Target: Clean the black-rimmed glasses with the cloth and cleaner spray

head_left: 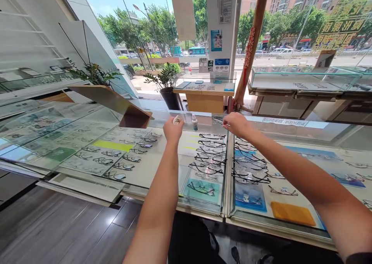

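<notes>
Holding, two-handed: step in hand judged to be gripping one small item per hand over the glass-topped, pale-edged display counter [200,211]; the next move would call for steady fingers and clearance around the bottle.
Brown, slanted, wood-look panel [112,99]: on the counter, apart from the left hand [173,130], to its left.
Left hand: arm reaching nearly straight ahead, back of the hand toward the viewer, fingers curled together around the cloth.
White, crumpled cloth [176,119]: bunched in the left fist, showing at its top.
Small, white-topped spray bottle [194,123]: upright on the glass, between the hands, touching neither.
Thin, dark object, probably spectacles [217,120]: at the right fingertips; whether lifted or resting, cannot tell.
Right hand [236,124]: forearm slanting in from the right, fingers pointing left, fingertips together on the object's near end; firmness cannot be told.
</notes>
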Available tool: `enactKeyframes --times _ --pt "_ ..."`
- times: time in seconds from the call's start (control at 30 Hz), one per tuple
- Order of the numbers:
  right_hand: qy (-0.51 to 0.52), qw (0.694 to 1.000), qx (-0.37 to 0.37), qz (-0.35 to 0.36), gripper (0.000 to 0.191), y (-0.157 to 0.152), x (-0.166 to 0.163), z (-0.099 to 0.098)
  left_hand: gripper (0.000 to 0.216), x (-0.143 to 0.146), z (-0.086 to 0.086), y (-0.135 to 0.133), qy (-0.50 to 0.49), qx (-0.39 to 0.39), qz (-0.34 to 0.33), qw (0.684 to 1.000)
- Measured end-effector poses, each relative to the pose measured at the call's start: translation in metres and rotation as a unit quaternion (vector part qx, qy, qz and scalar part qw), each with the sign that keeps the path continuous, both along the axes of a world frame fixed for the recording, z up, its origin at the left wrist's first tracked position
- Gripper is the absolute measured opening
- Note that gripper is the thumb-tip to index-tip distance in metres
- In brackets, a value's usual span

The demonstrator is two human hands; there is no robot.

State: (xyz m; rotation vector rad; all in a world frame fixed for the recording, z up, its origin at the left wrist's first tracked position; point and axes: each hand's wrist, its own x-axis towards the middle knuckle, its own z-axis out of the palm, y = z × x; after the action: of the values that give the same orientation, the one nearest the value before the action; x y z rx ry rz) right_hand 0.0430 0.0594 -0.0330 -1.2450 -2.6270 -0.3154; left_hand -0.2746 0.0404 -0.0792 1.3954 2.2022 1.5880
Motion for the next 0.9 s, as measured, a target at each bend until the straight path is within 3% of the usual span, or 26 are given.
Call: enactKeyframes --times 0.23,0.4,0.57,0.73,0.9 --pt "-0.119 0.992 -0.032 0.025 0.016 0.043 -0.066 -0.025 0.019 -0.005 -0.006 0.000 0.018 -0.046 0.001 0.999" --pt "-0.149 0.987 -0.052 0.005 0.013 0.052 -0.083 -0.040 0.013 -0.009 -0.016 0.006 0.019 -0.072 0.000 0.997" --pt "-0.113 0.992 -0.061 0.008 0.018 0.041 -0.083 -0.032 0.009 -0.013 -0.030 0.010 0.008 -0.093 -0.007 0.996" --pt "-0.004 1.000 -0.030 -0.001 0.028 0.007 -0.029 -0.016 0.011 -0.016 -0.039 0.014 -0.007 -0.102 -0.012 0.995" --pt "0.075 0.986 -0.056 -0.140 0.061 -0.027 0.099 -0.036 0.015 -0.017 -0.045 0.022 -0.028 -0.096 -0.014 0.995"
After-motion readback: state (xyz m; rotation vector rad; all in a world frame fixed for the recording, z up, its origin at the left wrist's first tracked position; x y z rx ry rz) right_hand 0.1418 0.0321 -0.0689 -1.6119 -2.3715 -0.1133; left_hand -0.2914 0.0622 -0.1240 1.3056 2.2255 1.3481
